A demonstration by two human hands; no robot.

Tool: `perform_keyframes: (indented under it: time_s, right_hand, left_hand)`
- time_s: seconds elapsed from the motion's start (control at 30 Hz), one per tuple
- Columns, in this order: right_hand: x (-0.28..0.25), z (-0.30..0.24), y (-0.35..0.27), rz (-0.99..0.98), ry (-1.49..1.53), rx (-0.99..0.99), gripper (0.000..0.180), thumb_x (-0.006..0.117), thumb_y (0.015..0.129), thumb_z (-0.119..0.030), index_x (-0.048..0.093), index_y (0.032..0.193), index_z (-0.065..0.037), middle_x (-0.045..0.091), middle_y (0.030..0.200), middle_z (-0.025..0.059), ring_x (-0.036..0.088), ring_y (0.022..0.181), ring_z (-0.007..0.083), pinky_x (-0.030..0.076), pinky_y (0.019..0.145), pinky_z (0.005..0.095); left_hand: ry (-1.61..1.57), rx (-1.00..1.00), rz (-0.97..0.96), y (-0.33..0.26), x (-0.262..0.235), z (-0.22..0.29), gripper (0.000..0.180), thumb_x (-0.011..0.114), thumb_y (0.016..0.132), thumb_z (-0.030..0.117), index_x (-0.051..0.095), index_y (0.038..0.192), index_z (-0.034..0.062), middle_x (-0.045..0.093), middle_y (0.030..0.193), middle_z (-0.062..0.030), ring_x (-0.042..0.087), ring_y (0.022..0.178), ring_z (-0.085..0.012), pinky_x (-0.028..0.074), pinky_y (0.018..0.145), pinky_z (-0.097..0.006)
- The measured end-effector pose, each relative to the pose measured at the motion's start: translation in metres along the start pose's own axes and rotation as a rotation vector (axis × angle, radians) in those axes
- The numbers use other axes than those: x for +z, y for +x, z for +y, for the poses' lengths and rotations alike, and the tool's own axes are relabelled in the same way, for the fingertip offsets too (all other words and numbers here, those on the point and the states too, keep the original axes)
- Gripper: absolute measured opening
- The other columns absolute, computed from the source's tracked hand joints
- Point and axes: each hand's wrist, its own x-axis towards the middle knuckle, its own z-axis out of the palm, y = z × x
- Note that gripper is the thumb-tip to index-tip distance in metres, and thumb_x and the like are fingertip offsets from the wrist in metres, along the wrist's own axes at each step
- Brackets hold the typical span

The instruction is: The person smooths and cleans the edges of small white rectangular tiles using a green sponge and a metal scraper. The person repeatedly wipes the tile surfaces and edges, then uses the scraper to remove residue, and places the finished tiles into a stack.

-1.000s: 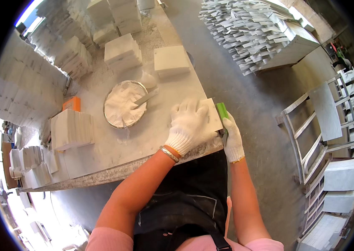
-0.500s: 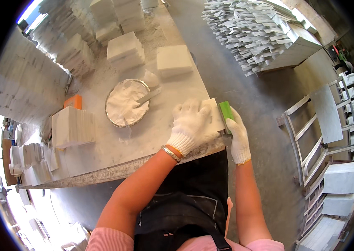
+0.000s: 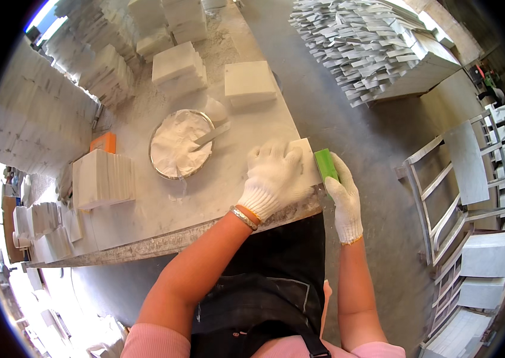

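A pale stone tile point(image 3: 307, 167) lies at the table's right edge, partly covered by my left hand point(image 3: 271, 174). That hand wears a white knit glove and rests flat on the tile with its fingers stretched forward. In my right hand point(image 3: 344, 194), also gloved, is a green sanding block point(image 3: 326, 164), gripped between thumb and fingers. The block is upright along the tile's right edge; its underside is hidden. Beyond my left hand stands a round metal bowl point(image 3: 153, 164) of white powder or paste, a spatula point(image 3: 211, 137) lying across its rim.
Tile stacks stand on the dusty table point(image 3: 163, 218), including a near-left stack point(image 3: 103, 180) beside an orange box point(image 3: 104, 143) and one far stack point(image 3: 251, 82). Tall stacks point(image 3: 37, 113) line the left. Right of the table are a loaded pallet point(image 3: 372, 53) and a metal rack point(image 3: 422, 197).
My right hand and the green sanding block have shifted slightly toward me and to the right along the tile's edge. My left hand stays on the tile.
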Motion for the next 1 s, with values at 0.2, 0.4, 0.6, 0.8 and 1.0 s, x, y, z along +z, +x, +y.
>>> perform_keyframes:
  time_s: [0.2, 0.4, 0.6, 0.8, 1.0]
  right_hand:
    - [-0.002, 0.026, 0.02, 0.021, 0.13, 0.094, 0.057, 0.058, 0.098, -0.025, 0.047, 0.148, 0.001, 0.056, 0.141, 0.0086, 0.054, 0.125, 0.0164, 0.043, 0.105, 0.0312]
    - [-0.001, -0.005, -0.004, 0.006, 0.071, 0.049, 0.06, 0.059, 0.095, -0.023, 0.047, 0.148, 0.002, 0.056, 0.143, 0.0103, 0.053, 0.128, 0.0178, 0.042, 0.108, 0.0322]
    - [-0.003, 0.02, 0.016, 0.02, 0.104, 0.048, 0.062, 0.061, 0.095, -0.025, 0.045, 0.149, 0.001, 0.053, 0.145, 0.0104, 0.049, 0.133, 0.0182, 0.037, 0.112, 0.0322]
    - [-0.005, -0.001, 0.001, -0.029, 0.036, -0.002, 0.06, 0.062, 0.095, -0.025, 0.048, 0.148, 0.0, 0.054, 0.145, 0.0103, 0.05, 0.131, 0.0183, 0.038, 0.111, 0.0318]
    - [-0.003, 0.022, 0.021, 0.036, 0.068, 0.036, 0.058, 0.062, 0.096, -0.024, 0.049, 0.147, -0.001, 0.055, 0.144, 0.0102, 0.051, 0.13, 0.0173, 0.039, 0.11, 0.0318]
  left_hand:
    - [0.068, 0.106, 0.21, -0.003, 0.007, 0.0, 0.06, 0.077, 0.069, 0.049, 0.064, 0.112, 0.0085, 0.057, 0.122, -0.0153, 0.052, 0.12, -0.035, 0.036, 0.101, -0.051]
    - [0.054, 0.031, 0.141, -0.003, 0.008, -0.001, 0.062, 0.078, 0.069, 0.05, 0.064, 0.112, 0.0076, 0.057, 0.12, -0.016, 0.052, 0.121, -0.0354, 0.035, 0.103, -0.05]
    - [0.064, 0.079, 0.168, -0.001, 0.003, 0.004, 0.058, 0.076, 0.073, 0.049, 0.066, 0.111, 0.0075, 0.058, 0.124, -0.0177, 0.052, 0.123, -0.0367, 0.034, 0.105, -0.051]
    - [0.059, 0.032, 0.103, 0.0, 0.007, 0.0, 0.058, 0.076, 0.074, 0.048, 0.066, 0.114, 0.0067, 0.057, 0.128, -0.0194, 0.052, 0.125, -0.0367, 0.035, 0.104, -0.051]
    - [0.101, 0.09, 0.171, 0.0, 0.006, 0.004, 0.057, 0.076, 0.074, 0.047, 0.066, 0.113, 0.0073, 0.058, 0.123, -0.0174, 0.05, 0.124, -0.0344, 0.035, 0.102, -0.05]
